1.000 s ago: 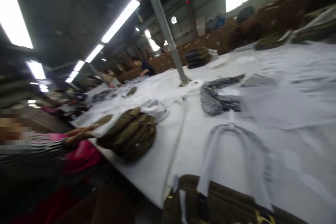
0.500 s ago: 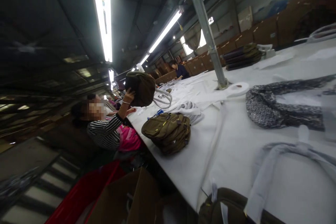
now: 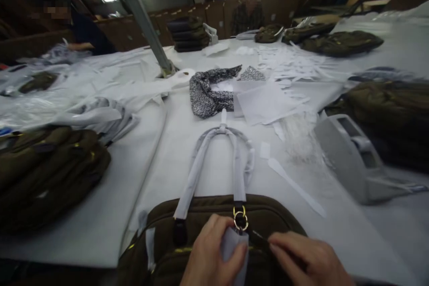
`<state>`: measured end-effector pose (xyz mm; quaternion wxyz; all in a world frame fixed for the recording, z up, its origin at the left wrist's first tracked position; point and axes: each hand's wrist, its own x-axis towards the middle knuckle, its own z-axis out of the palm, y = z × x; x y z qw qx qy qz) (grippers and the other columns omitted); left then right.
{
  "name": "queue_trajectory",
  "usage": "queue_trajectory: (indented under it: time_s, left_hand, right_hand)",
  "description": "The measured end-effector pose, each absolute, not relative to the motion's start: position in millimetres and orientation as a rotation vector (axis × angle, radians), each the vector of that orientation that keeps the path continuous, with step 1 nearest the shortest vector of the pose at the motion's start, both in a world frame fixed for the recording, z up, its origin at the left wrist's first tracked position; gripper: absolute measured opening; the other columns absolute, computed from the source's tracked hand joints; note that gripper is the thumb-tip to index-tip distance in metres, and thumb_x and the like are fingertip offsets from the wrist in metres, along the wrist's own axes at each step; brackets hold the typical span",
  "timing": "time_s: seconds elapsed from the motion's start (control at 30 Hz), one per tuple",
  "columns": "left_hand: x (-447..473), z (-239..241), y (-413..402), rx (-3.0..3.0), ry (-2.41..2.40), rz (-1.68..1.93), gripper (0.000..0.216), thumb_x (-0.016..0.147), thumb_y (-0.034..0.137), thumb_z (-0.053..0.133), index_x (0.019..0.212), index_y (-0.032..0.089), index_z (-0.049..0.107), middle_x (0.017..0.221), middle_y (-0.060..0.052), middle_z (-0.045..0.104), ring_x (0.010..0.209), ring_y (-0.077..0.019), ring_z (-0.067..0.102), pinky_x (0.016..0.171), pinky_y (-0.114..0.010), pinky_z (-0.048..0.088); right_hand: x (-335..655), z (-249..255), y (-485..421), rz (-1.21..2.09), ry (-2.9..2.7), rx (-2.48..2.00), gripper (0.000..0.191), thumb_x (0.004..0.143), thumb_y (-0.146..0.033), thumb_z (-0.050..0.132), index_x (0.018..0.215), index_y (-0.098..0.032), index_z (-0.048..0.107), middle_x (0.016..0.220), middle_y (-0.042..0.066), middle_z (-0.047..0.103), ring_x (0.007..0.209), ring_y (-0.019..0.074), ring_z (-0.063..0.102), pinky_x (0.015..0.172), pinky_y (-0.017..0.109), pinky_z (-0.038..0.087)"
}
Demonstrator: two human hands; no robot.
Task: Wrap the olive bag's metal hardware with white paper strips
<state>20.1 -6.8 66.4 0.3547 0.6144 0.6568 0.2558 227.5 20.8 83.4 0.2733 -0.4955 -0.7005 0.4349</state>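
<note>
An olive-brown bag (image 3: pixel 161 219) lies in front of me, its handle straps (image 3: pixel 194 170) wrapped in white paper and standing out over the table. At the base of the right strap hang gold-coloured rings (image 3: pixel 240 220). My left hand (image 3: pixel 211 250) is closed on a white-wrapped piece (image 3: pixel 231 241) hanging below the rings, thumb across its front. To the right, my right hand (image 3: pixel 308 254) has its thumb and forefinger pinched together over the bag, beside a thin strand. What sits between those fingertips is too small to make out.
A dark olive backpack (image 3: pixel 50 174) lies at left. On the right stand a grey tape dispenser (image 3: pixel 351 161) and more bags (image 3: pixel 392 111). A patterned cloth (image 3: pixel 204 94), paper strips (image 3: pixel 295 62) and a metal post (image 3: pixel 144 22) are ahead. Two people are across the table.
My view has swung from the left side of the room down to the bag in front of me. Both my hands have come into view at the bag.
</note>
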Motion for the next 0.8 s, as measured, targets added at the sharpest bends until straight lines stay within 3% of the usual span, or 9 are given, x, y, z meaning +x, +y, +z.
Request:
queue_trajectory:
  time_s: [0.27, 0.8]
  left_hand:
    - [21.3, 72.0, 0.0, 1.451, 1.691, 0.637, 0.012, 0.068, 0.019, 0.054, 0.079, 0.020, 0.060, 0.071, 0.002, 0.063, 0.062, -0.0132, 0.057, 0.055, -0.020, 0.045]
    - [19.8, 67.1, -4.3, 1.406, 1.627, 0.647, 0.012, 0.071, 0.022, 0.056, 0.082, 0.020, 0.055, 0.076, 0.000, 0.059, 0.070, -0.0144, 0.057, 0.058, -0.020, 0.046]
  right_hand:
    - [215.6, 71.9, 23.5, 1.006, -2.423, -1.315, 0.025, 0.088, -0.018, 0.040, 0.086, -0.018, 0.065, 0.068, 0.004, 0.064, 0.063, 0.0162, 0.062, 0.056, 0.023, 0.044]
    - [202.8, 73.9, 26.5, 0.998, -2.534, -1.383, 0.026, 0.088, -0.017, 0.037, 0.075, -0.018, 0.059, 0.066, 0.002, 0.060, 0.061, 0.0140, 0.059, 0.054, 0.024, 0.034]
